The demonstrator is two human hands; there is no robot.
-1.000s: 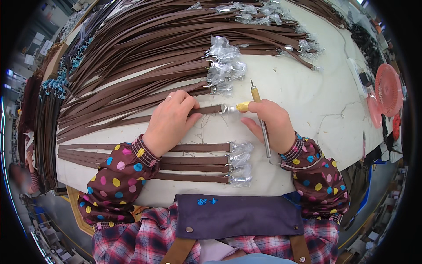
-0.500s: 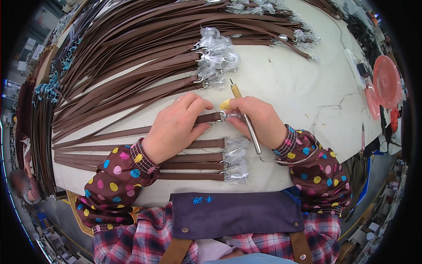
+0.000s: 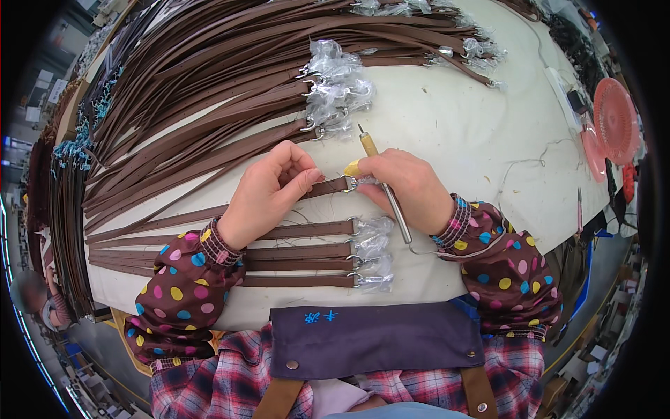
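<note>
A brown leather strap (image 3: 328, 187) runs between my hands, its metal ring and plastic-wrapped end by my right fingers. My right hand (image 3: 412, 185) grips the plastic-wrapped end and also holds a corded soldering-iron-like pen (image 3: 395, 211), its thin metal tip pointing up and away from me. A yellow cover (image 3: 352, 168) is at a right fingertip. Just above the strap, my left hand (image 3: 269, 188) has thumb and forefinger pinched together; what is between them, perhaps a thread, is too small to make out. Several similar straps (image 3: 307, 265) lie nearer me, with plastic-wrapped ends.
A large pile of brown straps (image 3: 230, 63) fills the far left of the pale table (image 3: 447, 119), clear plastic (image 3: 338, 84) around its metal ends. A pink basket (image 3: 615, 120) stands at the right. Dark straps (image 3: 68, 223) hang over the left edge. Another person (image 3: 31, 293) is at far left.
My left hand has drawn back slightly from the strap's ring end, its thumb and forefinger now pinched. My right hand, with the pen, has shifted a little left.
</note>
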